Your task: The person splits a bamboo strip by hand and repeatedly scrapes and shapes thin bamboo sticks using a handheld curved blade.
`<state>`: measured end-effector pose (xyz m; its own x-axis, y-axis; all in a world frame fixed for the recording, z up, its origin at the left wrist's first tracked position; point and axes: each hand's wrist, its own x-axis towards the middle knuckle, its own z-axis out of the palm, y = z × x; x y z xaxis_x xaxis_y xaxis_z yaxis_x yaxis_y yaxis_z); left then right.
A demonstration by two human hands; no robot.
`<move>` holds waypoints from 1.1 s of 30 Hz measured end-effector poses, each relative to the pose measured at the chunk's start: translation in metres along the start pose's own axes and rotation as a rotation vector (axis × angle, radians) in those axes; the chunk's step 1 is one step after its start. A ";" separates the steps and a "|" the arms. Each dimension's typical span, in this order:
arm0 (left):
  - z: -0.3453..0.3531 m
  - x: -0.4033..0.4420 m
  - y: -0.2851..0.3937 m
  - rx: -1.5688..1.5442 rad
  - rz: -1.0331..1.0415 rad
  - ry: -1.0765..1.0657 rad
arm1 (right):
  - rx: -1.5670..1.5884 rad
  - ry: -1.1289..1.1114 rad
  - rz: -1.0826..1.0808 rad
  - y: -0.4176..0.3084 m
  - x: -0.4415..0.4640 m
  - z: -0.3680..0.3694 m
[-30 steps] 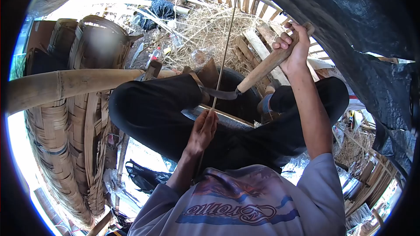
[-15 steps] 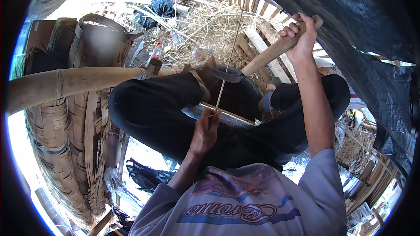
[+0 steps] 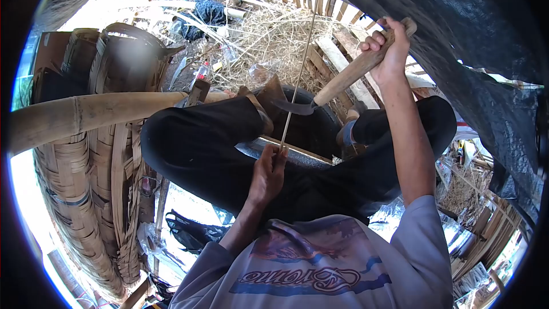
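Note:
My left hand (image 3: 267,174) is closed in a pinch on the lower end of a thin bamboo strip (image 3: 303,60), just above my lap. The strip runs up and away from me, its far tip showing near the top edge. My right hand (image 3: 391,56) is wrapped round the long wooden handle of a knife (image 3: 346,80), near the handle's far end. Its short, dark, curved blade (image 3: 296,107) lies across the strip between my knees, seemingly touching it. My bent legs in black trousers (image 3: 200,137) are on both sides.
A thick bamboo pole (image 3: 103,113) runs in from the left towards my knee. Woven bamboo panels (image 3: 74,194) stand on that side. Pale shavings (image 3: 274,34) litter the ground ahead, beside wooden planks (image 3: 343,51). Black plastic sheeting (image 3: 474,40) hangs close at the right.
The strip has shifted slightly left, and its far tip now shows in view. My right hand and the knife have moved a little left, with the blade slightly nearer me.

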<state>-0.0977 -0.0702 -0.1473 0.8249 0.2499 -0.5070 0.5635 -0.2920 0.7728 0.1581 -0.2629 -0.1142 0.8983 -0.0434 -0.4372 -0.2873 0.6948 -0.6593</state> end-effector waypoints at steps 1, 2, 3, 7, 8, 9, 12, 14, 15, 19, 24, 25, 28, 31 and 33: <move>0.000 0.000 0.000 -0.002 0.013 -0.012 | 0.010 0.016 -0.039 -0.006 0.005 0.001; 0.000 0.000 -0.001 0.000 0.012 -0.013 | 0.025 0.039 -0.076 -0.009 0.007 0.001; 0.000 -0.001 -0.002 -0.002 0.027 -0.010 | 0.023 0.039 -0.079 -0.006 0.006 -0.001; 0.004 0.000 -0.002 0.007 0.069 -0.001 | -0.029 -0.022 0.130 0.018 -0.002 -0.014; 0.004 0.001 0.000 0.007 0.067 0.001 | -0.033 -0.005 0.087 0.016 -0.001 -0.011; 0.003 0.002 0.002 -0.003 0.057 -0.006 | -0.035 0.012 0.048 0.012 0.002 -0.007; 0.000 -0.002 0.002 -0.008 0.018 -0.023 | -0.007 0.001 -0.018 0.002 0.007 -0.006; 0.003 -0.001 0.001 -0.011 0.020 -0.040 | -0.044 -0.012 0.070 0.014 -0.007 -0.007; 0.005 -0.001 -0.005 -0.001 0.080 -0.021 | -0.093 -0.029 0.163 0.021 -0.014 -0.007; 0.003 0.002 -0.003 -0.022 0.057 -0.006 | -0.065 -0.049 0.092 0.010 -0.009 0.002; -0.005 -0.004 0.000 -0.051 -0.038 -0.050 | 0.063 -0.140 -0.283 -0.031 -0.002 -0.009; -0.008 -0.005 -0.002 -0.171 -0.059 -0.095 | 0.065 -0.173 -0.362 -0.039 -0.006 -0.009; -0.017 -0.017 0.008 -0.414 -0.160 -0.152 | -0.042 -0.406 -0.636 -0.049 -0.016 -0.009; -0.026 -0.022 0.009 -0.546 -0.239 -0.161 | -0.179 -0.566 -0.768 -0.040 -0.038 -0.012; -0.029 -0.021 0.015 -0.684 -0.239 -0.215 | -0.191 -0.751 -0.733 -0.035 -0.067 -0.008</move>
<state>-0.1079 -0.0531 -0.1137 0.7141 0.0282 -0.6995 0.6323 0.4029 0.6617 0.1056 -0.2900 -0.0670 0.8290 0.0941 0.5512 0.4173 0.5521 -0.7218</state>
